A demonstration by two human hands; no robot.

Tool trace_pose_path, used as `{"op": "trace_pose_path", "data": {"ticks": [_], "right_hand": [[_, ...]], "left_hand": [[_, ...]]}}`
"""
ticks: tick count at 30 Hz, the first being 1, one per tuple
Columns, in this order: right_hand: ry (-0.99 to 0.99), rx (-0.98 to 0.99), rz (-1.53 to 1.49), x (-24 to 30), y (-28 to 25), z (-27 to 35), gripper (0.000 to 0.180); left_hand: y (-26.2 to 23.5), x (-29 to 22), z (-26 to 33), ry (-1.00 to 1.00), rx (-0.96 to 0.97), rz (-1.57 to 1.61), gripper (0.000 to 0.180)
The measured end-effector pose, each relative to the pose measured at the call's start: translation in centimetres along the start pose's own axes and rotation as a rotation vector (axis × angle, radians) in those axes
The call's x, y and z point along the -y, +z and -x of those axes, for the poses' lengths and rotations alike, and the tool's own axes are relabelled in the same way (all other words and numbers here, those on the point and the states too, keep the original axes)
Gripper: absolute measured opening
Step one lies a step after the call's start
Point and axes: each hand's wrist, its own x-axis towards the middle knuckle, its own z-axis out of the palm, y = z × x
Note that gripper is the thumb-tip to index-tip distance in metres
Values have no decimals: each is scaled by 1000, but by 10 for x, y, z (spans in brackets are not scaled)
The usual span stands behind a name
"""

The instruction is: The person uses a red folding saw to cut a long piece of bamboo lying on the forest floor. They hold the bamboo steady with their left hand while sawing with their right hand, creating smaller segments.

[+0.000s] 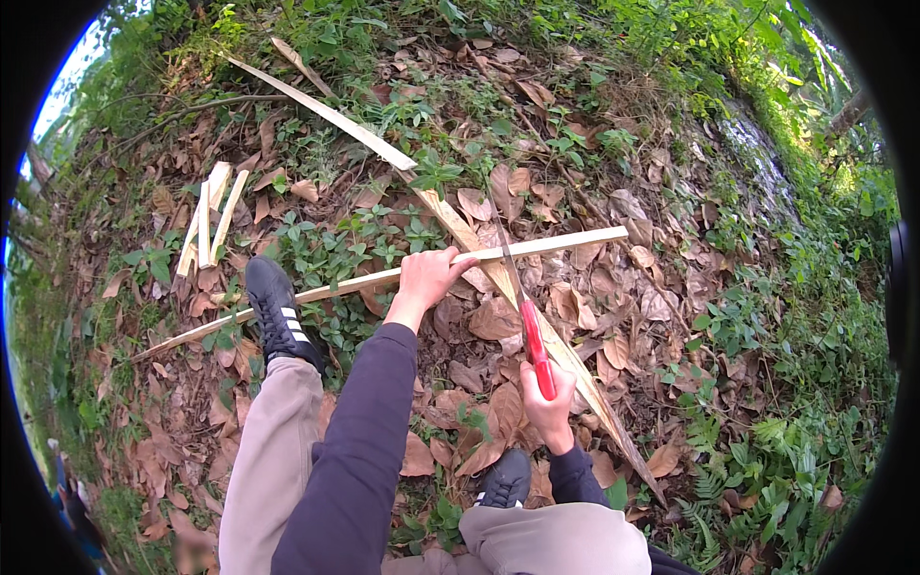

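Observation:
My left hand (427,275) grips a long pale wooden slat (565,243) that runs from lower left to upper right across the leafy ground. My right hand (548,401) is closed on the red handle of a hand saw (533,343). The saw's thin blade reaches up and crosses the slat just to the right of my left hand. A second long slat (460,230) lies beneath, running diagonally from upper left to lower right. My left foot in a black shoe (277,311) rests on the held slat's lower end.
Several short cut slat pieces (213,213) lie at the left. My other black shoe (505,478) stands near the bottom. Dry brown leaves and low green plants cover the sloping ground; denser greenery rises at the right.

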Motion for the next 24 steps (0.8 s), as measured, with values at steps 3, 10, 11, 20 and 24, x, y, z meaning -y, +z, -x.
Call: {"op": "trace_pose_path", "data": {"ticks": [3,10,11,20,24], "right_hand": [[-23,-49,-10,12,4,-4,24],[20,17,-7,20,2,-9,19],[-23,17,28,24,1,-4,17],[-15,-82,-71,43,-6,-4,23],[12,-26,-39,24,0,-35,18]], "left_hand": [[2,0,-1,-7,-12,16,60],[-1,4,-5,-24,36,-39,68],[2,3,-2,-27,20,-38,68],[18,9,-3,59,-171,-118,58],[18,6,-7,78,-256,-149,50]]}}
